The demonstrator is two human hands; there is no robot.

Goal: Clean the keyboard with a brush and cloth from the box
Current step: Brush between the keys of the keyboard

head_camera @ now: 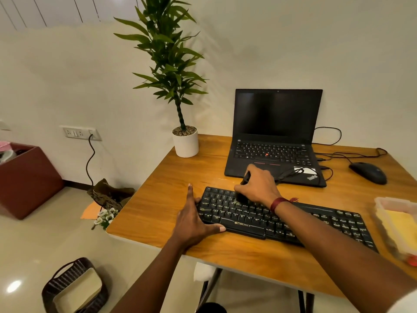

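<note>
On the table our keyboard lies nearest us, the laptop behind it. The potted plant stands at the far left corner, the mouse right of the laptop, the box at the keyboard's right end.

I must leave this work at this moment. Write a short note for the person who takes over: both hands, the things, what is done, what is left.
Left hand: open, fingers straight, bracing the left end of the keyboard on the table.
Right hand: grips the brush, bristles on the left-side keys.
Yellow cloth lies in the clear box at the table's right edge.
Done: brush is out, brushing begun.
Left: brush the other keys, then wipe with the cloth.
</note>
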